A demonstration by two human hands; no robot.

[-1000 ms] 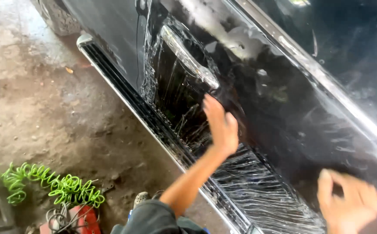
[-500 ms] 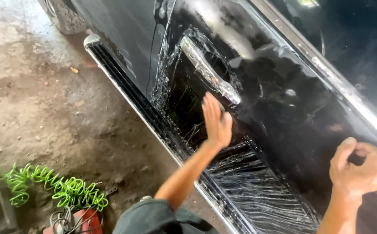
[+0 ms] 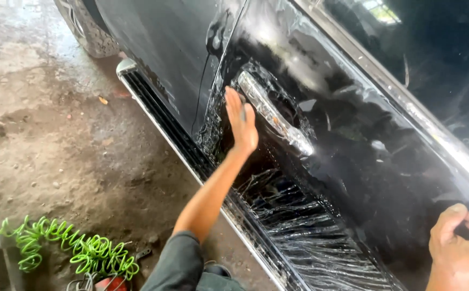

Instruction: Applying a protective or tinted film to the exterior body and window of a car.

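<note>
Left hand is flat and released, palm pressed on the wet black car door just at 9 o'clock of the chrome handle, probably smoothing the slick surface. Right hand, at 4 o'clock, looks clenched on something dark against the door; can't tell what.

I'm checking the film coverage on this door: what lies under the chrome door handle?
Under the chrome door handle the glossy black car door carries wrinkled clear plastic film. The left hand lies flat beside it, hiding that patch; the handle recess is too dark to read.
</note>
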